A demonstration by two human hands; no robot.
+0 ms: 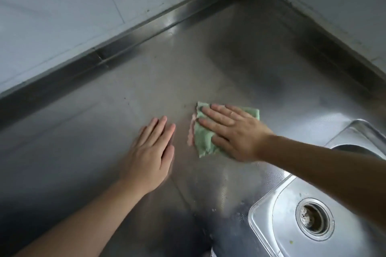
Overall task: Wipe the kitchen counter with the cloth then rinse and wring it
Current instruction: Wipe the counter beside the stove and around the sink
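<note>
Stainless steel runs wall to wall in this kitchen corner, a brushed desk (208, 58) meeting pale wall tiles (62, 6) along a raised metal lip. The person's right hand (231, 131) lies flat on a folded green cloth (203, 142), fingers (213, 112) straight and slightly spread, pressing it down near the middle of the desk; a pinkish layer shows at the cloth's left edge. The left hand (148, 150) rests palm-down on bare steel just beside the cloth, fingers straight and close together, holding nothing. A steel sink (263, 221) sits at the lower right, its drain strainer (313, 217) holding bits of debris. By the look of things, the task is in its wiping stage: the cloth is on the desk rather than in the sink, small specks remain on the steel to the left and near the sink's corner, and rinsing and wringing are both left to do. How much of the desk has already been wiped cannot be judged from the sheen alone. No tap is in view, the sink is cut off by the frame's edge, and the right palm hides much of the cloth. Whether the cloth is wet is hard to tell.
</note>
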